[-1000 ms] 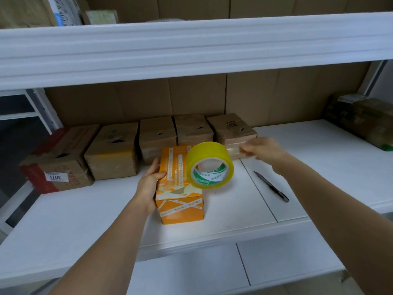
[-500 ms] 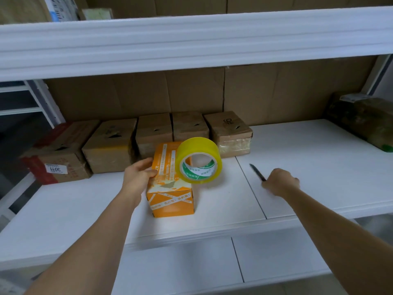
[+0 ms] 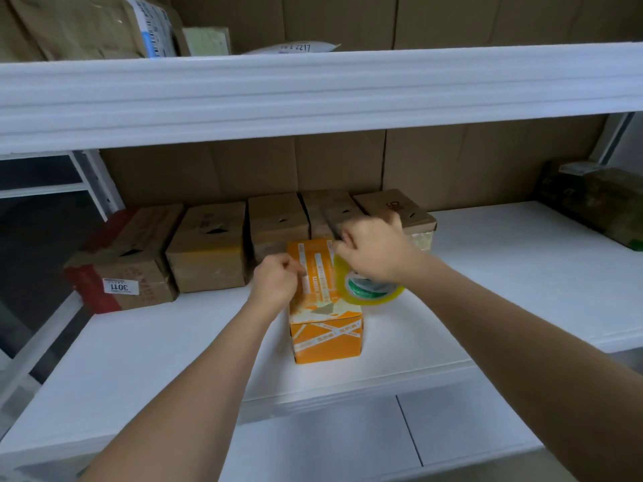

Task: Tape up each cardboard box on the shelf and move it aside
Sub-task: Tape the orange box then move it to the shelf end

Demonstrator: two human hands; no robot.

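Observation:
An orange box (image 3: 327,337) with white tape stripes stands near the front of the white shelf (image 3: 156,346). A yellow tape roll (image 3: 370,295) leans against its right upper side, partly under my right hand (image 3: 374,250). That hand grips a dark knife (image 3: 330,221), whose blade points up and left over the box's far top edge. My left hand (image 3: 275,285) has its fingers curled and pinches at the box's upper left edge. Whether it holds tape or cardboard there is unclear.
Several brown cardboard boxes (image 3: 208,245) stand in a row along the back, just behind the orange box. A dark wrapped parcel (image 3: 598,200) lies at the far right. The upper shelf board (image 3: 313,95) hangs low overhead. Bare shelf surface stretches to the right and front left.
My right hand picked the knife up from the shelf and carried it over the box's far top edge. My left hand shifted from the box's side to pinch its top edge.

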